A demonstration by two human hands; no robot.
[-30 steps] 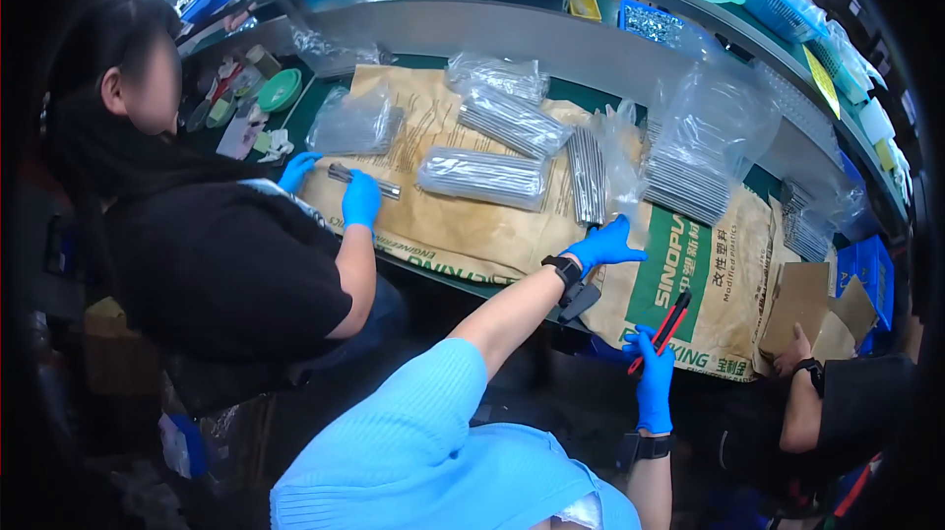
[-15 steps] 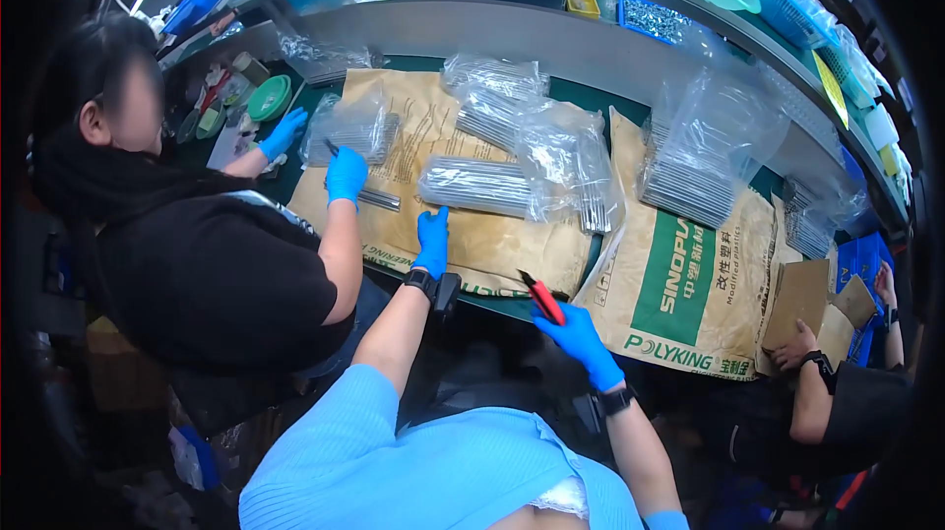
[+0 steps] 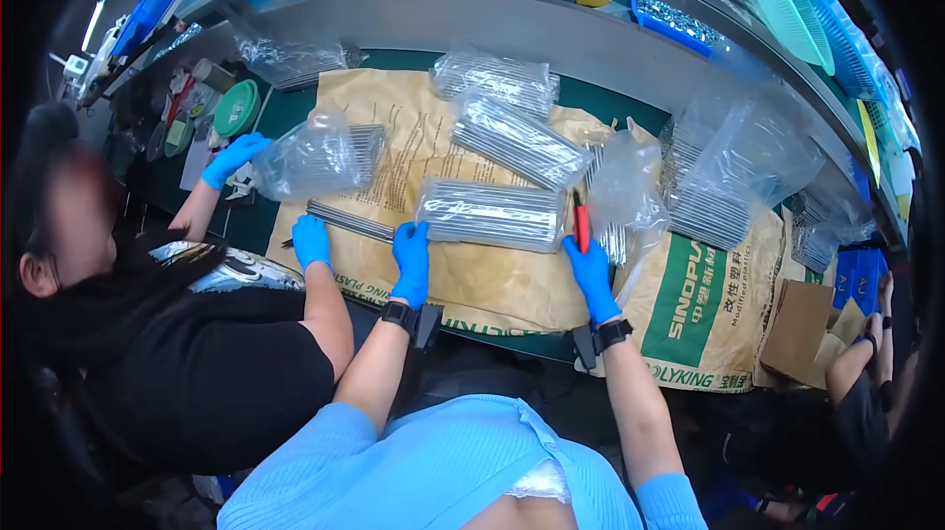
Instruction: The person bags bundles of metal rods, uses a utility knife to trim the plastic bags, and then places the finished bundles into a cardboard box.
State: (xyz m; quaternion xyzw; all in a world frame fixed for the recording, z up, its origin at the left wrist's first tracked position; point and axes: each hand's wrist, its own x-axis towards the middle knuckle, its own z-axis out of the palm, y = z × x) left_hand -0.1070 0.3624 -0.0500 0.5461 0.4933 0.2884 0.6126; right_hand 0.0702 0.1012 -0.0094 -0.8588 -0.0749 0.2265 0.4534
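Note:
A clear plastic bag of metal rods (image 3: 492,215) lies crosswise on brown paper sacking. My left hand (image 3: 410,259), gloved in blue, has its fingers drawn together at the bag's near left corner. My right hand (image 3: 593,279), also in a blue glove, is closed round a slim red-and-black tool (image 3: 582,229). The tool's dark tip points away from me, beside the bag's right end; whether it is a marker or a knife cannot be told. Loose metal rods (image 3: 349,221) lie left of my left hand, with a co-worker's gloved hand (image 3: 312,241) at their far end.
More bagged rods (image 3: 522,139) lie behind, and others (image 3: 719,200) at the right. A co-worker sits close on my left. Another person's hands are by a cardboard box (image 3: 795,333) and a blue box (image 3: 858,277). A metal shelf (image 3: 472,16) crosses above the table.
My right hand has moved forward with the red-and-black tool to the bag's right end. My left hand stays by the left end. The co-worker's near hand has come down to the loose rods.

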